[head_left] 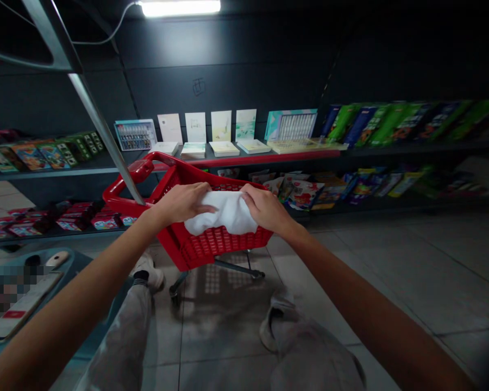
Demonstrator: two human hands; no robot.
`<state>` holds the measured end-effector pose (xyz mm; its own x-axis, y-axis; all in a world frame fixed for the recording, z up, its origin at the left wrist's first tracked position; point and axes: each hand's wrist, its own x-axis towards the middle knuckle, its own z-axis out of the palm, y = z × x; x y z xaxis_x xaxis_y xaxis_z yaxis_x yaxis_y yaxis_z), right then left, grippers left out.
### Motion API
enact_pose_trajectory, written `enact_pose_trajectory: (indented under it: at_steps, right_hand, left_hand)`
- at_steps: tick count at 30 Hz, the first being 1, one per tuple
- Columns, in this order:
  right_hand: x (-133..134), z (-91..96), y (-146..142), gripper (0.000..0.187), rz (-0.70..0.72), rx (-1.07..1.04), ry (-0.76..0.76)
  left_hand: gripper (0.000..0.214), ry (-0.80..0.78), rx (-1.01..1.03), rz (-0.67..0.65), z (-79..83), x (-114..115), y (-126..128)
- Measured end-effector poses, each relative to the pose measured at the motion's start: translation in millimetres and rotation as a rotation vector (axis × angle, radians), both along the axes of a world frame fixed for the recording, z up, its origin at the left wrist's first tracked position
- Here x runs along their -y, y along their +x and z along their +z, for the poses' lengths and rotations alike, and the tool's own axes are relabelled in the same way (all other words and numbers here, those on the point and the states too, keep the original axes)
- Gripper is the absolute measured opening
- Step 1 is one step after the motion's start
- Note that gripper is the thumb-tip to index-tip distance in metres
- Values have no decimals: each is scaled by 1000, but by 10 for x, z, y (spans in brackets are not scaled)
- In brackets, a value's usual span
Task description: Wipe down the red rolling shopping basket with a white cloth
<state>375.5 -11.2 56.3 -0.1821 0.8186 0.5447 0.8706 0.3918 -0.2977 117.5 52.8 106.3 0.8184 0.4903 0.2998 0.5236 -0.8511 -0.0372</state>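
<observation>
A white cloth [227, 213] hangs over the near top rim of a red shopping cart [212, 247]. My left hand [186, 202] grips the cloth's left end, with the thumb on the near side and the fingers over the top. At the other end my right hand [264, 206] is closed on the cloth, its thumb also on the near side. Between the hands the cloth drapes in folds down the outside of the basket wall. The cart's handle [124, 187] is on the left.
Behind the cart, a shelf [293, 155] carries books and bagged snacks. Boxed goods [44, 155] stand on the left shelves. A metal pole [101, 130] slants down at left. On the lower left is a blue-grey plastic stool or bin [75, 263]. Tiled floor [391, 271] extends right.
</observation>
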Motion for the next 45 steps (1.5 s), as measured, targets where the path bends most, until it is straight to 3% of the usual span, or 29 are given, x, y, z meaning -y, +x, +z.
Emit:
enact_pose_trajectory:
  at_steps: [5,8,11,14,16,19,21,24,28,30,32,35,40,43,45]
  right_hand:
    - [73,263,115,29,113,-59,11]
    - [-17,256,154,28,165,-131,-37]
    - [-266,41,179,23,177,-133,-135]
    - [-486,-256,161,18,109,-28,-259]
    - [-508,-403,81,15,-2,55,-224]
    - [-339,-515,-202,23,-135,41,23]
    - [-183,-568,-478,28,-112,-16,125]
    - [-55,-686,-884,37,-39,-1,128]
    - [-120,-862,-1124,35,-128,102,71]
    - [-168,-919,-1075,32,-162,154,73]
    - [-185,-965,-924,32,-169,196,93]
    - [-149,-1045,-553,31,-198,240,106]
    - [-42,-1196,88,34,-286,234,72]
    - [-1,-1233,185,35,-330,193,80]
    - [5,-1217,65,33,-356,156,111]
  left_hand:
    - [39,-262,78,-56,333,3,-53]
    - [43,-485,35,-73,444,-126,-79]
    - [47,-616,-30,-28,386,-343,-69]
    - [51,-685,-105,67,183,-556,-69]
    - [51,-699,-152,112,22,-656,-94]
    - [52,-680,-186,142,-165,-728,-140]
    - [56,-649,-184,145,-219,-730,-155]
    - [61,-497,-193,215,-204,-656,-164]
    - [63,-189,-312,516,-131,-422,-273]
    - [66,-162,-409,560,-117,-303,-382]
    - [66,-176,-481,496,-117,-228,-493]
    - [58,-145,-510,401,-125,-207,-596]
    - [48,-77,-494,388,-176,-223,-608]
    - [48,-47,-446,407,-222,-196,-613]
    - [46,-39,-422,415,-236,-178,-623]
